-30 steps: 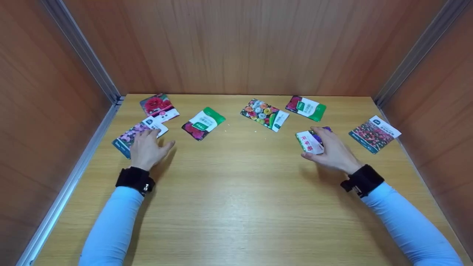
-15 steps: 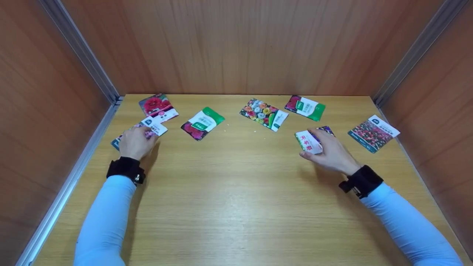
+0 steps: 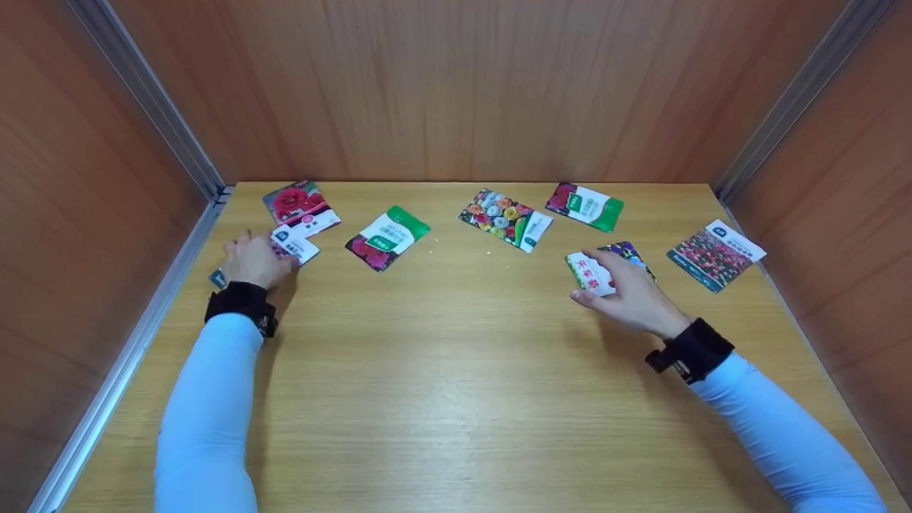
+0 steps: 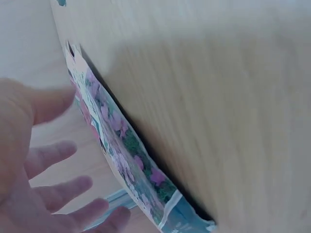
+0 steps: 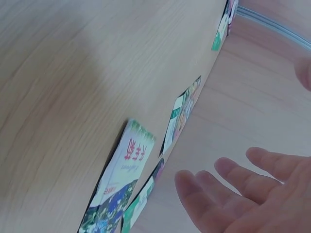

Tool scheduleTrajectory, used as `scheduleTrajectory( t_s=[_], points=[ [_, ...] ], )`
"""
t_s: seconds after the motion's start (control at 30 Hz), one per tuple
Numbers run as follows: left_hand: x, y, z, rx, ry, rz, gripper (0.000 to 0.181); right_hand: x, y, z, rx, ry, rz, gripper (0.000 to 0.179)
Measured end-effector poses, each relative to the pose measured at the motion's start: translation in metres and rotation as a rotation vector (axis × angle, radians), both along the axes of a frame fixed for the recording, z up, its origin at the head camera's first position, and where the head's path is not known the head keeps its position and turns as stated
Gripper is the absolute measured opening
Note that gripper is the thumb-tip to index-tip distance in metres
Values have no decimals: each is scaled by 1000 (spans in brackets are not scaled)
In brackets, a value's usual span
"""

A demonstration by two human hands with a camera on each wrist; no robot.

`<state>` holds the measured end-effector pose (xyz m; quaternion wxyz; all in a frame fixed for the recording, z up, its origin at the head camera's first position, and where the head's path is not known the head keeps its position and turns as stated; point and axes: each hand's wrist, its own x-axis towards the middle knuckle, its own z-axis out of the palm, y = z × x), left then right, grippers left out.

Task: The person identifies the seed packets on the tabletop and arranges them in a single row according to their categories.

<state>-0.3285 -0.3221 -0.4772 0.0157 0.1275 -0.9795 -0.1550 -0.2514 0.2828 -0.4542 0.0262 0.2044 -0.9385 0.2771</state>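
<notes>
My left hand (image 3: pixel 251 262) is over a seed packet with pink-purple flowers (image 3: pixel 296 244), covering its middle. In the left wrist view, that packet (image 4: pixel 127 145) lies along the fingertips, which are spread and not curled round it. Its white end overlaps a red-flower seed packet (image 3: pixel 298 205) behind it. My right hand (image 3: pixel 633 293) hovers over a seed packet with a white label and red characters (image 3: pixel 588 271), hiding part of it. From the right wrist, the fingers (image 5: pixel 262 187) look loosely extended, with nothing between them, and the packet (image 5: pixel 129 160) lies on the table beside them.
Other seed packets lie across the back of the table (image 3: pixel 442 370): a green-ended one (image 3: pixel 388 239), a multicoloured rose one (image 3: pixel 502 217), another green-ended one (image 3: pixel 588 206) and a pink-flower one (image 3: pixel 716 255) at right. Wooden panels (image 3: pixel 456 85) enclose the back and sides.
My left hand has moved forward and left over the purple-flower packet, its fingers first spread, then bent, now spread again. The right hand has shifted slightly, uncovering more of its packet's dark end.
</notes>
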Motion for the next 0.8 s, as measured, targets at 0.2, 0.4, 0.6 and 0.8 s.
scheduleTrajectory(
  t_s=[0.2,0.4,0.6,0.8],
  points=[
    [-5,-10,-3,20,-85,0,116,0,-10,-1,-13,-19,37,76],
    [-5,-19,-6,51,-164,21,118,1,-24,-5,-12,-11,72,73],
    [-3,-24,-10,51,-218,30,116,2,-36,-8,-27,-41,103,74],
    [-3,-28,-5,6,-140,88,120,4,-43,-9,-20,-26,142,74]
  ],
)
